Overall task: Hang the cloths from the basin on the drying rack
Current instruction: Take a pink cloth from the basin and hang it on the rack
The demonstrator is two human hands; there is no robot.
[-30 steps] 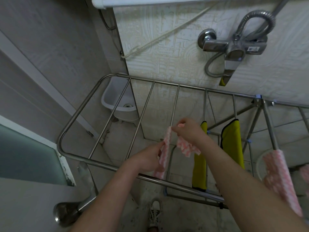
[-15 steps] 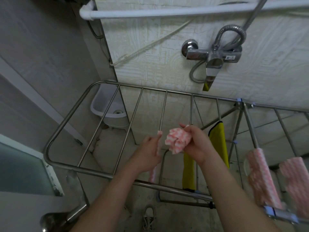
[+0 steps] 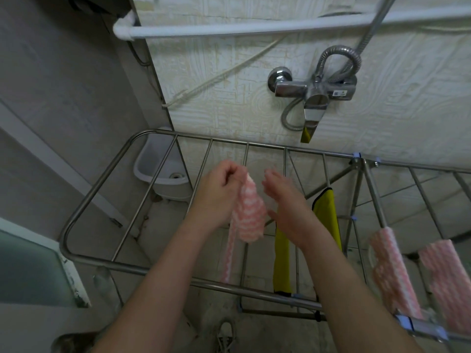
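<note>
My left hand [image 3: 219,189] pinches the top of a pink-and-white patterned cloth [image 3: 248,215] above the steel drying rack [image 3: 84,207]. The cloth hangs down bunched, with a long strip trailing below the rack's rods. My right hand [image 3: 288,207] hovers just right of the cloth with relaxed fingers, holding nothing. A yellow cloth [image 3: 326,215] hangs over a rod behind my right wrist. Two pink cloths [image 3: 392,271] hang over rods on the rack's right wing. No basin for the cloths is in view.
A small white corner sink [image 3: 163,171] sits low under the rack's far left corner. A chrome shower mixer [image 3: 313,90] with a hose is on the tiled wall, and a white pipe [image 3: 254,26] runs across above. A shoe [image 3: 225,335] shows on the floor below.
My right hand has let go of the bunched pink cloth and now hovers beside it. My left hand has risen and holds the cloth's top. The view has tilted upward.
</note>
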